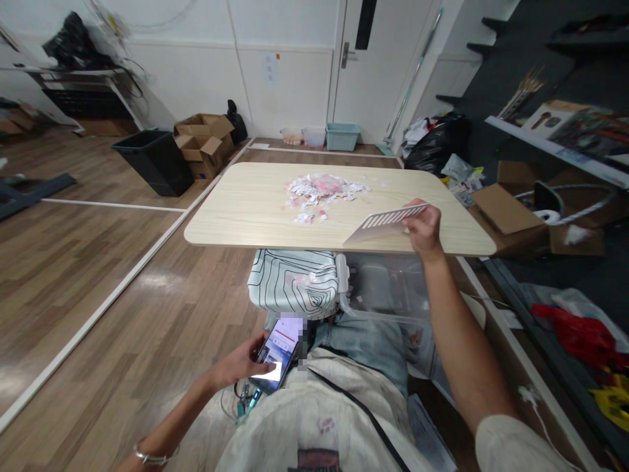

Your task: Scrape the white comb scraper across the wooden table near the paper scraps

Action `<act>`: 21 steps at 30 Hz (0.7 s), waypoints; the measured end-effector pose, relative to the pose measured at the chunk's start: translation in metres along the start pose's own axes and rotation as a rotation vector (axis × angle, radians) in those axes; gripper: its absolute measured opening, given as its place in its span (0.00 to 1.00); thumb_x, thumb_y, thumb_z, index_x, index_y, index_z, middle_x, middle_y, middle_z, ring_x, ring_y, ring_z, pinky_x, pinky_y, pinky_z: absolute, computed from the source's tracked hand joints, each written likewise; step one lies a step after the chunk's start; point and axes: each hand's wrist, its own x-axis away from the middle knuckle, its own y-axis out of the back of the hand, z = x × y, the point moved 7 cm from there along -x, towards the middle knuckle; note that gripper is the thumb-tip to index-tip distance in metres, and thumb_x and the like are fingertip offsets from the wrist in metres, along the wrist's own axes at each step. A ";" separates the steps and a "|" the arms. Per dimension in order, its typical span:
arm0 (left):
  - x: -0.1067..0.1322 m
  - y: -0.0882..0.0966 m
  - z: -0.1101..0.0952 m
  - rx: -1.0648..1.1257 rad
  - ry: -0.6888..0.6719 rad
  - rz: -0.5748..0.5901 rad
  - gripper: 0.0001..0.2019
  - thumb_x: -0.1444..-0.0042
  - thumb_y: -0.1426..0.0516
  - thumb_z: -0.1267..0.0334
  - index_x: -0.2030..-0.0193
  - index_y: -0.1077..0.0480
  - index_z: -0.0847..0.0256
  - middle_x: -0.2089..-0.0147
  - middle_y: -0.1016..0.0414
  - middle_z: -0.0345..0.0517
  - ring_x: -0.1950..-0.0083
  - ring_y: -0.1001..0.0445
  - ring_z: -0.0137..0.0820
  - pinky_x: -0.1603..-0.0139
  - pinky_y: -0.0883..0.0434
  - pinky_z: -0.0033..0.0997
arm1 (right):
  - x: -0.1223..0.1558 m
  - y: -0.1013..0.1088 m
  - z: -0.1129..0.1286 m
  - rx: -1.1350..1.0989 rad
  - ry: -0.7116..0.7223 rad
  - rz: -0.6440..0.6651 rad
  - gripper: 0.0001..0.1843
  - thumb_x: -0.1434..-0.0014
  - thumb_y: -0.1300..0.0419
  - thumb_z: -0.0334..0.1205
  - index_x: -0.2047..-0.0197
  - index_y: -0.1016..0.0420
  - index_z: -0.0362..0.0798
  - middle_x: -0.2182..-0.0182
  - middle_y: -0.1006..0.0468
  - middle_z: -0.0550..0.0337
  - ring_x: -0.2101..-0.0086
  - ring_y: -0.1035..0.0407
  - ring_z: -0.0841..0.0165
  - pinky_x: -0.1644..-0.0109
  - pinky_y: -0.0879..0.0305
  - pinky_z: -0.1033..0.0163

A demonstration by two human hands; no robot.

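My right hand (423, 226) is closed on the handle end of a pale dustpan (384, 223), whose flat lip rests on the light wooden table (246, 210) near its front edge. A pile of white and pink paper scraps (322, 191) lies in the table's middle, a little beyond the dustpan. My left hand (243, 366) is low by my lap, fingers wrapped round a smartphone (279, 351) with its screen lit and my thumb on it.
A patterned stool (293, 282) and a clear plastic bin (388, 288) stand under the table. On the left floor stand a black bin (154, 159) and cardboard boxes (204, 143). On the right there are open boxes (511, 210), black bags (437, 141) and shelving (565, 141).
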 end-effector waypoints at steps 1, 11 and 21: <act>0.000 -0.001 -0.001 -0.015 0.011 -0.009 0.29 0.46 0.27 0.53 0.41 0.28 0.58 0.48 0.20 0.49 0.44 0.25 0.46 0.41 0.28 0.42 | 0.000 0.000 0.000 0.005 -0.002 0.002 0.18 0.59 0.27 0.49 0.72 0.31 0.54 0.75 0.28 0.60 0.71 0.30 0.61 0.67 0.31 0.53; 0.005 -0.002 -0.014 0.126 -0.044 0.061 0.20 0.38 0.32 0.53 0.42 0.25 0.57 0.43 0.21 0.51 0.40 0.26 0.46 0.37 0.31 0.43 | 0.000 -0.001 0.004 0.015 -0.005 -0.009 0.21 0.62 0.26 0.55 0.74 0.31 0.54 0.76 0.26 0.59 0.71 0.30 0.60 0.68 0.30 0.53; 0.012 -0.001 -0.023 0.179 -0.035 0.039 0.19 0.36 0.35 0.47 0.49 0.22 0.59 0.49 0.20 0.48 0.47 0.24 0.41 0.45 0.28 0.37 | 0.000 0.000 -0.001 0.016 0.000 0.020 0.17 0.58 0.28 0.49 0.71 0.31 0.54 0.75 0.30 0.60 0.71 0.33 0.62 0.65 0.33 0.53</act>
